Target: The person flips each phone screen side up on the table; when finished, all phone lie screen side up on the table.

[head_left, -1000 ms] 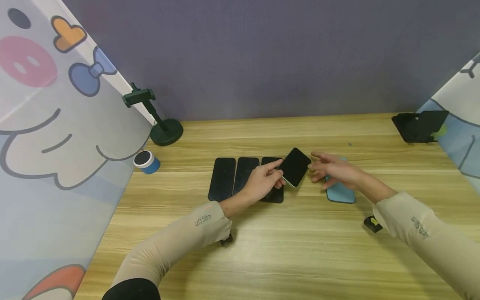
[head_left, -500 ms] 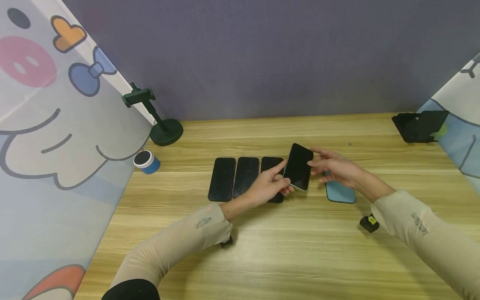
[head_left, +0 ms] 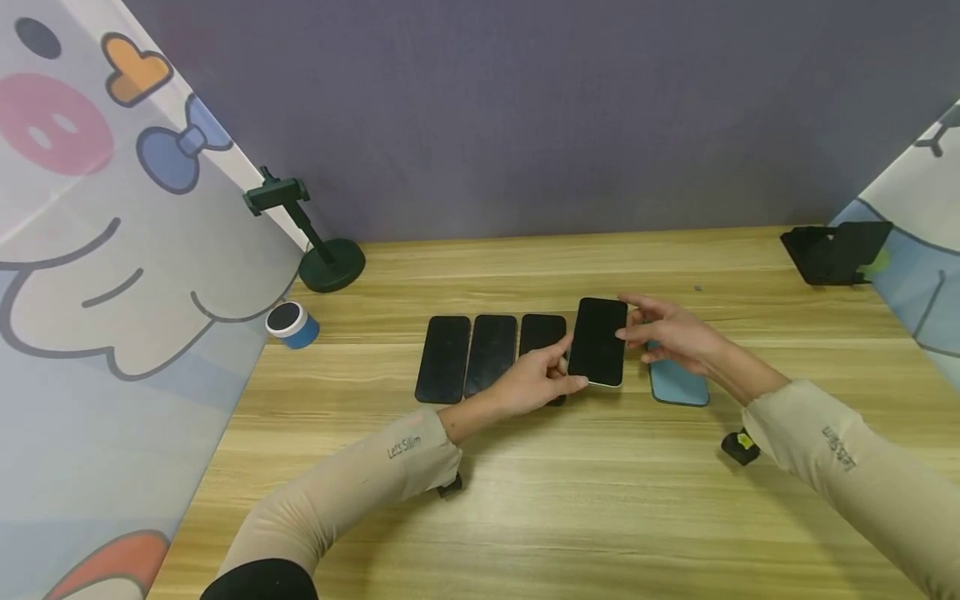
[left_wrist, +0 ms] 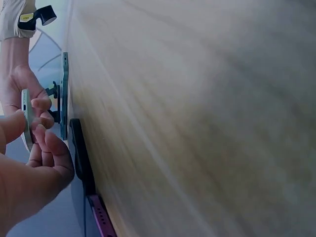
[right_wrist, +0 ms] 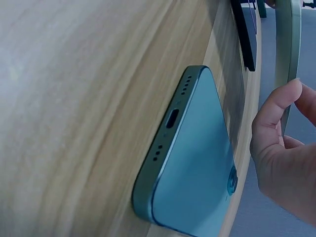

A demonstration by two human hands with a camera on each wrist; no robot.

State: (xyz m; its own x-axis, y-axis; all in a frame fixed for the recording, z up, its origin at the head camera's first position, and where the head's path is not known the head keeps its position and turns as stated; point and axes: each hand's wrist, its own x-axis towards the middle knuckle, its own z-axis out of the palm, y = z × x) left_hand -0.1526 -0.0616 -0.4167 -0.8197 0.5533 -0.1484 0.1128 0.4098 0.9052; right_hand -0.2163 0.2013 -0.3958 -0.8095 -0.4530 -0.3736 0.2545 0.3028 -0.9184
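Both hands hold one smartphone (head_left: 598,342), its black screen facing up and its edge pale. My left hand (head_left: 528,382) pinches its lower left side, and my right hand (head_left: 671,335) grips its right edge. In the left wrist view the phone (left_wrist: 26,116) is seen edge-on, raised off the table. Three phones lie screen up in a row to the left: one phone (head_left: 443,359), a second phone (head_left: 492,354), and a third phone (head_left: 542,333) partly behind my left hand. Beneath my right hand a light blue phone (right_wrist: 197,153) lies back up, with its camera bump showing.
A dark green phone stand (head_left: 330,262) stands at the back left, near a blue and white jar (head_left: 294,325). Another black stand (head_left: 838,252) sits at the back right. A grey partition (head_left: 540,117) rises behind the wooden table (head_left: 570,508).
The held phone has turned from a slant to nearly upright in the head view and shifted slightly right. My right hand, earlier apart from it, has taken hold of its right edge.
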